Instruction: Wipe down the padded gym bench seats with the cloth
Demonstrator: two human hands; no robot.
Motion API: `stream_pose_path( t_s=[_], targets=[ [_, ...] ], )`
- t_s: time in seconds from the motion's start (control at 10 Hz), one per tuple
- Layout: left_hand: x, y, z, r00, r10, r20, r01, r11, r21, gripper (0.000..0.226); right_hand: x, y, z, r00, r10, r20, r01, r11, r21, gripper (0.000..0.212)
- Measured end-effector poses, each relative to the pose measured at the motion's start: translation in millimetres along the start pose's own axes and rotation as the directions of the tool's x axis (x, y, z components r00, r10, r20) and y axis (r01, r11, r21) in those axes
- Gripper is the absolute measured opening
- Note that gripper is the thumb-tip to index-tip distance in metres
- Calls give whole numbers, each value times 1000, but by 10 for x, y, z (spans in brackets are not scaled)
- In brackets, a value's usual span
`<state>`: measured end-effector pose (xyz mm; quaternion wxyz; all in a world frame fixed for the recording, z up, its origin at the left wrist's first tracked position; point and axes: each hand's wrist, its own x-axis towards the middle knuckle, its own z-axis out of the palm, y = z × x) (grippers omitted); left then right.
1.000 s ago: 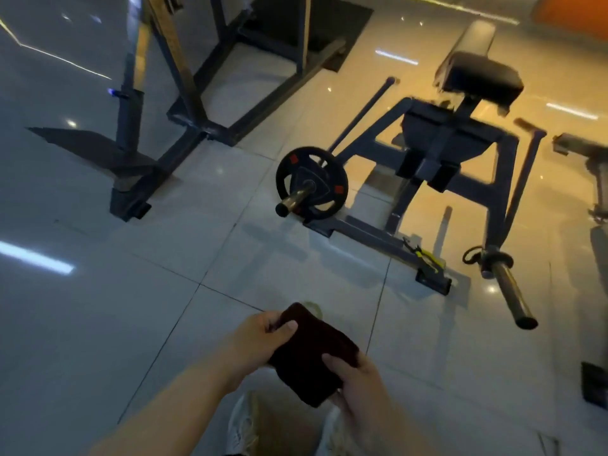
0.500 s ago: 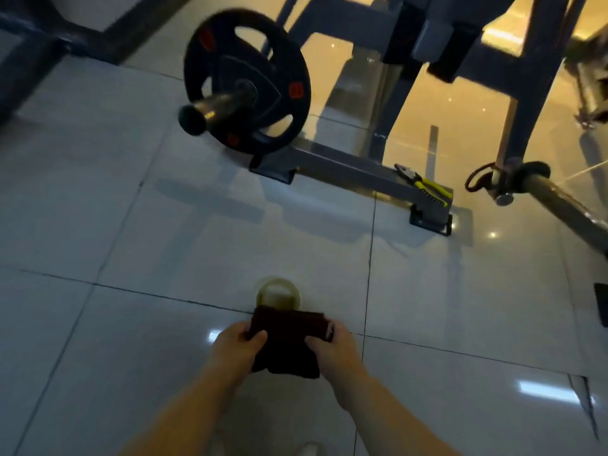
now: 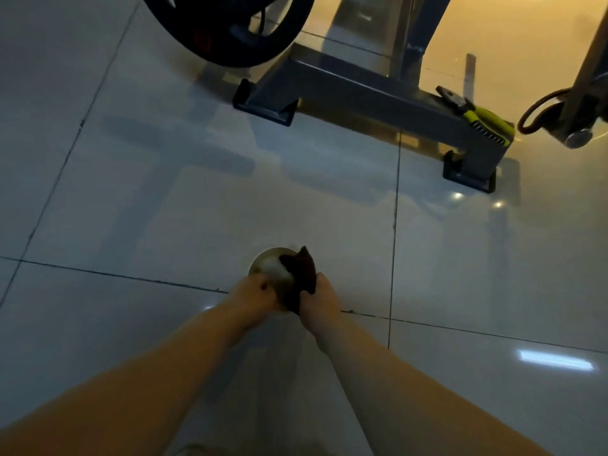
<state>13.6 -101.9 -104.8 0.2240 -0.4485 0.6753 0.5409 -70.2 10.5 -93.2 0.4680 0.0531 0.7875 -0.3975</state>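
Note:
A dark brown cloth (image 3: 301,274) is bunched over the right side of a small round bowl (image 3: 268,266) standing on the tiled floor. My right hand (image 3: 320,299) grips the cloth from the near side. My left hand (image 3: 258,291) is curled on the bowl's near left rim. The picture is blurred there, and something pale shows inside the bowl. No padded bench seat is in view.
A black weight plate (image 3: 230,28) hangs at the top left on a grey machine frame (image 3: 378,90) whose base bar lies across the floor. Pliers with yellow-green handles (image 3: 480,120) rest on that bar. A metal sleeve end (image 3: 579,136) sits at the right edge.
The view has dropped closer to the floor and the machine. My hands went down to the bowl; the left let go of the cloth and took the bowl's rim, the right keeps the cloth.

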Motion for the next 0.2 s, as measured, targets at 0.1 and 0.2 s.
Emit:
stream_pose_path(
  t_s=[0.1,0.2],
  targets=[
    [-93,-16,-67,998,39,-46,-41,997,-58,27,-65,-61,91,998,23,-57,-19,998,62,52],
    [-249,-41,-172,997,-15,-81,4,991,-134,28,-283,-115,13,986,116,-121,-117,993,-3,52]
  ],
)
